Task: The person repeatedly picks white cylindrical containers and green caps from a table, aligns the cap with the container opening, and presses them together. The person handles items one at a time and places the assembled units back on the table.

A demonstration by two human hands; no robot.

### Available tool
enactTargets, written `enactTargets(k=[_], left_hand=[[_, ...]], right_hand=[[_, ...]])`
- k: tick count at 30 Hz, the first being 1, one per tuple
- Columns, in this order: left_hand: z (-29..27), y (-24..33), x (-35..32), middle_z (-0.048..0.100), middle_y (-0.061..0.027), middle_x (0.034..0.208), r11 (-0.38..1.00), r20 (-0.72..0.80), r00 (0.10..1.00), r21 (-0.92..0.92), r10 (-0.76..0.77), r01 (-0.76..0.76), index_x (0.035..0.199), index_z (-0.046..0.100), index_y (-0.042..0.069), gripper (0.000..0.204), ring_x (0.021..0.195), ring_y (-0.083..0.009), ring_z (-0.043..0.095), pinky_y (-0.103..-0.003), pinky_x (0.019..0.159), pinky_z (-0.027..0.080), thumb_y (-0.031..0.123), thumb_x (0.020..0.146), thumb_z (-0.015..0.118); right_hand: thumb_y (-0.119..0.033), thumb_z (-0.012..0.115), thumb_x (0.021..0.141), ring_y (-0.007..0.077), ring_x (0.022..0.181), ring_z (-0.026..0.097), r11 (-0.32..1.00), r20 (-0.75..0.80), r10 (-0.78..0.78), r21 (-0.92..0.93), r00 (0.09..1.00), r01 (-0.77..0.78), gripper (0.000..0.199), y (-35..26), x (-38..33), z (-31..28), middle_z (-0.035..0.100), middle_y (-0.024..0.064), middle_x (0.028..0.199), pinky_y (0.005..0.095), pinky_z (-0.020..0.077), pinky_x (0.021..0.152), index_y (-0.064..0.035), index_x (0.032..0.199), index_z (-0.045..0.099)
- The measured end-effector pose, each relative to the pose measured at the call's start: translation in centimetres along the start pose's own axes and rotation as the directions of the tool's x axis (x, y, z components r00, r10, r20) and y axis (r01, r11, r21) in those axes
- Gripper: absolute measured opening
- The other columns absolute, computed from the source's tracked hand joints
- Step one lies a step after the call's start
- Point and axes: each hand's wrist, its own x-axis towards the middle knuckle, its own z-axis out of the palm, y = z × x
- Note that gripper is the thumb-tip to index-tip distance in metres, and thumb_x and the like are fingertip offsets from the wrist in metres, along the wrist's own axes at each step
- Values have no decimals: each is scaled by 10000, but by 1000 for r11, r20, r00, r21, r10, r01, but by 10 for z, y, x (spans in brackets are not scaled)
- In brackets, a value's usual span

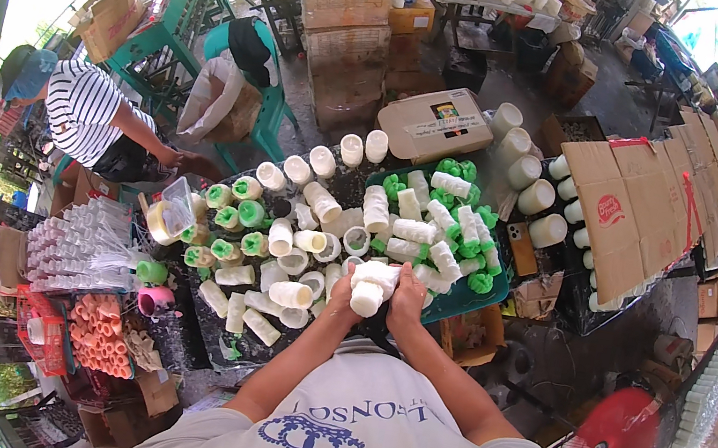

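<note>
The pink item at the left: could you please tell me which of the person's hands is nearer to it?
The left hand. It is to the right of the pink item, holding a white piece; the right hand, on that piece's other side, is farther right.

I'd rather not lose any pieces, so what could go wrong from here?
The white, round-ended piece held between the left hand and right hand might slip if either grip loosens. White ridged cylinders heaped in the teal rectangular tray could tumble over its rim. Loose cream cylinders lying sideways on the black work surface could roll if bumped.
</note>
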Motion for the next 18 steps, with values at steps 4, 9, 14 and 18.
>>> enactTargets(k=[4,9,14,18], left_hand=[[-9,0,4,687,-144,1164,998,-17,999,51,-34,35,1275,552,52,540,1032,-317,682,-494,913,563,498,1091,312],[-34,8,11,692,-111,1084,997,98,993,34,-69,66,1121,583,83,434,950,-288,683,-482,871,570,464,1089,377],[27,14,-22,687,-128,1084,980,-85,996,197,0,17,1178,579,41,432,946,-266,683,-448,858,574,409,1107,364],[14,5,-18,681,-122,1082,795,-68,934,549,351,-259,1199,564,30,395,989,-214,667,-357,905,547,354,1120,352]], right_hand=[[-324,472,1096,201,795,672,990,10,97,103,995,-98,391,-4,-1,0,690,109,903,354,555,731,3,974,648],[-345,464,1095,231,815,683,970,8,218,105,976,-218,392,0,7,-5,685,125,925,393,573,734,0,993,622],[-354,458,1094,257,862,686,976,57,203,70,977,-207,368,5,2,-5,690,132,985,425,583,778,-24,1061,617],[-355,453,1094,266,921,694,953,188,259,107,947,-282,375,14,13,-9,695,133,1034,422,582,834,-23,1151,617]])
